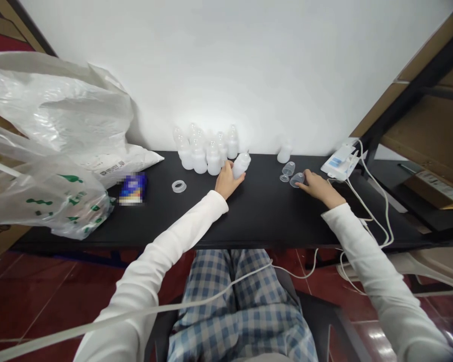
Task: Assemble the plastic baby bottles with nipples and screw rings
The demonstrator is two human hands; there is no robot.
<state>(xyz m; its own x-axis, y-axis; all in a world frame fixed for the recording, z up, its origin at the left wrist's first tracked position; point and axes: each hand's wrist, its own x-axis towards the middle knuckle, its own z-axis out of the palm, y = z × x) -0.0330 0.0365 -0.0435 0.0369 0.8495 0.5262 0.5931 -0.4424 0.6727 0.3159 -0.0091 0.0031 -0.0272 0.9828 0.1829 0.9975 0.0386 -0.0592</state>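
Observation:
My left hand (pixel 226 182) is closed around a white baby bottle (pixel 242 166), which tilts to the right above the black table. My right hand (pixel 317 187) grips a clear dome-shaped bottle cap (pixel 297 180) between thumb and fingers, low over the tabletop. Just left of that cap lie another clear cap (pixel 289 168) and a small clear round piece (pixel 284 178). Several white bottles with clear caps (pixel 199 158) stand grouped behind my left hand. One more white bottle (pixel 284 152) is by the wall on the right. White rings (pixel 178 186) lie on the left.
A blue packet (pixel 133 188) lies on the black table (pixel 256 221) near large plastic bags (pixel 60 115). On the right sit a white power strip (pixel 340 162) and looping white cables (pixel 381 201). Another cable (pixel 211 298) crosses over my lap.

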